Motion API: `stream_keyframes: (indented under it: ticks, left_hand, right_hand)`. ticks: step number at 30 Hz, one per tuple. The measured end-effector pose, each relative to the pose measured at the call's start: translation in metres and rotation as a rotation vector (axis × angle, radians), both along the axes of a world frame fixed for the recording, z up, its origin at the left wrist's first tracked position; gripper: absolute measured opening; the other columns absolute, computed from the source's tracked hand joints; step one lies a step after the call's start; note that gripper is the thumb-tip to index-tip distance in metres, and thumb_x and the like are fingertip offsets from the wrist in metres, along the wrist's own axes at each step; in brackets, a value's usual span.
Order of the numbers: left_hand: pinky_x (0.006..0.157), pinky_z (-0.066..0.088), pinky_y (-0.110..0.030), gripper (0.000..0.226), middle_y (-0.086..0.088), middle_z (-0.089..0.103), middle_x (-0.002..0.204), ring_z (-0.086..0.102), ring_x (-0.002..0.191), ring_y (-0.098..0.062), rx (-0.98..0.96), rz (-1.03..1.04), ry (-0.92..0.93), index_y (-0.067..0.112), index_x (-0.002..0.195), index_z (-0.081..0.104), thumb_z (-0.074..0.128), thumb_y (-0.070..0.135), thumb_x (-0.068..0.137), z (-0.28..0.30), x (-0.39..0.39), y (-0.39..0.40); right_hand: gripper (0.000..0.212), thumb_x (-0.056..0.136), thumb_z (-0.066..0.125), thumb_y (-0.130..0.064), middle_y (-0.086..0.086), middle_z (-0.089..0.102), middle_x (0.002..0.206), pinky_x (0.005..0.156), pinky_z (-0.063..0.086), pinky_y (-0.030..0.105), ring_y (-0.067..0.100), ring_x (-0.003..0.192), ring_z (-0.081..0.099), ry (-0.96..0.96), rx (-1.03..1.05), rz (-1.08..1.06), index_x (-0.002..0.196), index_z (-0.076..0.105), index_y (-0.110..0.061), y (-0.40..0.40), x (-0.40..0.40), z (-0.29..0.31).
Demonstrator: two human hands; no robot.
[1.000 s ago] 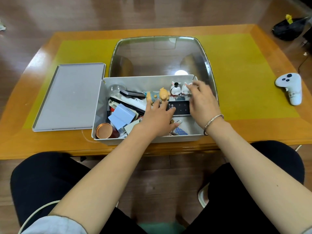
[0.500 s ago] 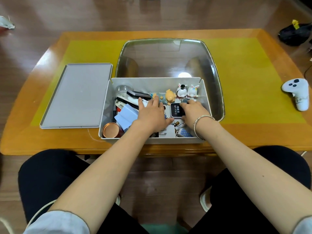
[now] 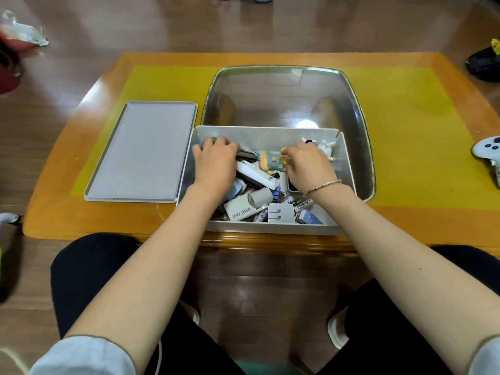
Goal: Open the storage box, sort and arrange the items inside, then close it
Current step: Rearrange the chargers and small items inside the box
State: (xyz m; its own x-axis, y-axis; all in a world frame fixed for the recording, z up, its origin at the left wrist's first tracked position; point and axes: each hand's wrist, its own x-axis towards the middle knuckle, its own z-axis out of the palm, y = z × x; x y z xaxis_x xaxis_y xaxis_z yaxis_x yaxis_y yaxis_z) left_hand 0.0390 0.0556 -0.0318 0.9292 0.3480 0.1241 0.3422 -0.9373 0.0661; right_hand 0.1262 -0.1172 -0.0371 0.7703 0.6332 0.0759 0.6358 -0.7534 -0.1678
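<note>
The white storage box [image 3: 273,229] stands open at the table's near edge, crowded with small items. Its grey lid [image 3: 143,152] lies flat to the left. My left hand [image 3: 216,163] reaches into the back left corner, fingers curled over a round grey object [image 3: 208,141] that is mostly hidden. My right hand [image 3: 308,166] grips the yellow head of a blue-bodied figurine [image 3: 267,161] lying at the back. Two white rabbit figurines [image 3: 326,148] stand at the back right. A "MINI FAN" carton [image 3: 240,211] and a white charger [image 3: 280,214] lie near the front wall.
A large shiny metal tray [image 3: 284,90] sits directly behind the box. A white game controller [image 3: 489,154] lies at the table's right edge. A black bag [image 3: 484,64] is on the floor at the far right. My knees are under the near edge.
My left hand moved from the box's middle to its back left corner. My right hand left the black device and took hold of the yellow-headed figurine.
</note>
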Motion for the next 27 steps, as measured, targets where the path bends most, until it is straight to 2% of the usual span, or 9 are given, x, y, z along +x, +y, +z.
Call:
stream_keyframes:
  ticks: [4,8,11,15,20,24,27]
  left_hand:
    - [0.090,0.033,-0.041,0.040,-0.010,0.058,0.124,0.045,0.115,-0.034,-0.090,0.009,-0.130,0.017,0.126,0.059,0.046,0.001,0.093,0.005,-0.001,0.011]
    - [0.083,0.030,-0.039,0.026,-0.014,0.058,0.114,0.047,0.106,-0.035,-0.091,0.077,-0.337,0.011,0.121,0.058,0.048,0.015,0.097,0.014,-0.016,0.021]
    - [0.083,0.033,-0.041,0.025,-0.015,0.055,0.112,0.050,0.100,-0.036,-0.115,0.098,-0.391,0.008,0.119,0.056,0.048,0.016,0.097,0.018,-0.028,0.023]
    - [0.070,0.031,-0.036,0.022,-0.017,0.051,0.113,0.053,0.082,-0.037,-0.171,0.116,-0.451,0.004,0.117,0.054,0.045,0.011,0.098,0.015,-0.039,0.024]
    - [0.067,0.036,-0.031,0.021,-0.017,0.050,0.113,0.055,0.084,-0.033,-0.248,0.123,-0.498,0.003,0.117,0.053,0.046,0.010,0.098,0.012,-0.046,0.028]
    - [0.066,0.034,-0.024,0.020,-0.014,0.050,0.113,0.056,0.086,-0.028,-0.283,0.135,-0.530,0.004,0.116,0.053,0.047,0.010,0.098,0.010,-0.051,0.031]
    - [0.067,0.035,-0.021,0.018,-0.014,0.050,0.112,0.056,0.087,-0.025,-0.308,0.151,-0.564,0.004,0.114,0.052,0.048,0.009,0.097,0.008,-0.056,0.035]
  right_hand:
    - [0.031,0.091,0.050,-0.018,0.004,0.061,0.120,0.096,0.034,0.038,0.027,0.117,0.046,-0.007,0.036,0.006,0.120,0.058,-0.019,0.022,0.011,0.002]
    - [0.025,0.090,0.051,-0.023,0.003,0.066,0.113,0.094,0.031,0.037,0.027,0.115,0.047,-0.039,0.051,0.022,0.112,0.062,-0.021,0.047,0.018,-0.001]
    - [0.022,0.091,0.047,-0.021,0.002,0.068,0.104,0.092,0.030,0.037,0.027,0.109,0.050,-0.057,-0.040,0.056,0.106,0.063,-0.022,0.064,0.018,-0.007]
    - [0.025,0.090,0.047,-0.014,0.002,0.069,0.093,0.089,0.028,0.037,0.026,0.103,0.050,-0.095,-0.159,0.107,0.105,0.064,-0.025,0.073,0.017,-0.016]
    - [0.023,0.089,0.054,-0.015,0.001,0.068,0.091,0.088,0.030,0.034,0.025,0.104,0.052,-0.114,-0.215,0.137,0.104,0.068,-0.026,0.079,0.018,-0.019]
    - [0.019,0.091,0.052,-0.017,0.004,0.067,0.094,0.084,0.031,0.033,0.025,0.101,0.051,-0.075,-0.130,0.148,0.097,0.068,-0.022,0.079,0.019,-0.020]
    - [0.015,0.092,0.055,-0.021,0.004,0.069,0.095,0.091,0.033,0.034,0.026,0.100,0.054,0.015,0.152,0.126,0.093,0.069,-0.016,0.071,0.019,-0.010]
